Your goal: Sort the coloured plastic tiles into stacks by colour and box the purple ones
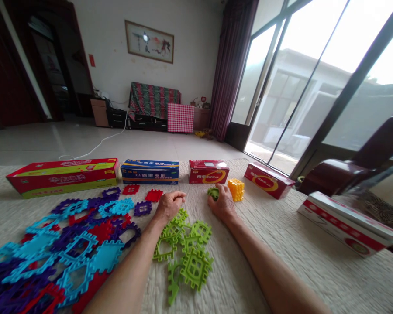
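Note:
My right hand is wrapped around a green interlocking plastic puzzle piece, just left of a yellow block built from similar pieces. Fingers curled and thumb pressed in, my left hand is closed above the mat. Its inner side is hidden, so I cannot see whether anything is inside. Below and between my forearms lie several loose green puzzle pieces, some overlapping. To the left of my left arm spreads a pile of blue pieces, purple pieces and red pieces.
Along the far edge of the beige mat stand a long red-and-green box, a blue box and a small red box. Another red box and a white-and-red box sit at the right.

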Tool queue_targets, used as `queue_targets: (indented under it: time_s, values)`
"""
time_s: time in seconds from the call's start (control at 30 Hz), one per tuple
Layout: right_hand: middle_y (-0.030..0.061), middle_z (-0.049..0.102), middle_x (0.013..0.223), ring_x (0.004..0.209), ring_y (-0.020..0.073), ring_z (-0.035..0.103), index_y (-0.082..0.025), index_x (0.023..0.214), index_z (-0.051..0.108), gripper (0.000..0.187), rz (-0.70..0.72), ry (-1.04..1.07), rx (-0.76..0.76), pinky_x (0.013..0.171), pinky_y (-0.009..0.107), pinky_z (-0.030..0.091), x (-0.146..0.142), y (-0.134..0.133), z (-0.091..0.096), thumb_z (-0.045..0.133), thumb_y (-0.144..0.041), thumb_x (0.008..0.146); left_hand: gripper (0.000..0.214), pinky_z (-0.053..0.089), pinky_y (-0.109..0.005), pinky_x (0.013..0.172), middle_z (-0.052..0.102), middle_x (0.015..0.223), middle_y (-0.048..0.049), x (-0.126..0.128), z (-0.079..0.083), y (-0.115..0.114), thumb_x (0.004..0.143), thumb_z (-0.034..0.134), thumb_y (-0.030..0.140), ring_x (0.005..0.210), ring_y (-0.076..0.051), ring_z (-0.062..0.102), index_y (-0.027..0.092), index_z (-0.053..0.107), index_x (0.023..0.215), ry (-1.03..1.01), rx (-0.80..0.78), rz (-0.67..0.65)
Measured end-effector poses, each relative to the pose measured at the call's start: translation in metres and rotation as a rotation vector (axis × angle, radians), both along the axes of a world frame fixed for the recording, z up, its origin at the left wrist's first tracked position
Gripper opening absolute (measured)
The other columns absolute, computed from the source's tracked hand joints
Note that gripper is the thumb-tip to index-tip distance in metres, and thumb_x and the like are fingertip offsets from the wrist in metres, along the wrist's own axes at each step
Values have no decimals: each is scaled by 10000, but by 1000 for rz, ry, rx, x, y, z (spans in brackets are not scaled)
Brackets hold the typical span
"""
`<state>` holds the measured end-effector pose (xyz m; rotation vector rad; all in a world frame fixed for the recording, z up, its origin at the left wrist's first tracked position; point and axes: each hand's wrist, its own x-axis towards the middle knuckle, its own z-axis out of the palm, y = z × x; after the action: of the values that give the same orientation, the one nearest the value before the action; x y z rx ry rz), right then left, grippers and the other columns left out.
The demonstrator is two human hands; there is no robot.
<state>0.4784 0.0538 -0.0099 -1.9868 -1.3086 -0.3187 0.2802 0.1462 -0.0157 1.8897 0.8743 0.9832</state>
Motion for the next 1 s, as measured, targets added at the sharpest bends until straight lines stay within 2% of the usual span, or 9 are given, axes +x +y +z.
queue_targets:
  time_s: [0.27,0.53,0.8,0.87,1.0]
  values:
    - [152,544,1100,1003,283,518,-132,1181,529,499,-38,5,-11,901,424,441,-1,-13,1,547,-226,691,296,398,-200,484,729,744,-37,0,1,-2,704,493,218,489,-100,535,145,725,872,-15,-13,9]
    - [124,547,1081,1004,273,519,-170,1153,532,474,-25,-43,13,898,401,436,1,-11,-3,559,-208,681,304,360,-194,450,725,732,-32,-1,4,-3,706,490,222,450,-84,485,137,728,876,-17,-25,7]
    - [156,511,1197,1084,309,478,-140,1154,544,472,-32,-133,36,945,444,411,-4,-16,4,582,-231,692,301,354,-186,446,722,723,-27,0,2,-1,693,490,213,450,-77,479,140,727,863,-41,-48,15]
    - [139,543,1156,1061,289,501,-149,1145,558,422,40,-161,51,931,423,420,-10,-18,9,555,-223,730,297,377,-187,458,721,729,-30,0,2,0,693,492,219,465,-81,495,140,725,859,-68,-66,27]
    - [66,625,982,850,183,596,-193,1052,617,306,360,-71,10,803,303,468,-36,-18,18,507,-165,768,315,446,-197,519,723,766,-43,0,1,3,695,477,216,532,-101,559,136,715,885,-147,-132,44]
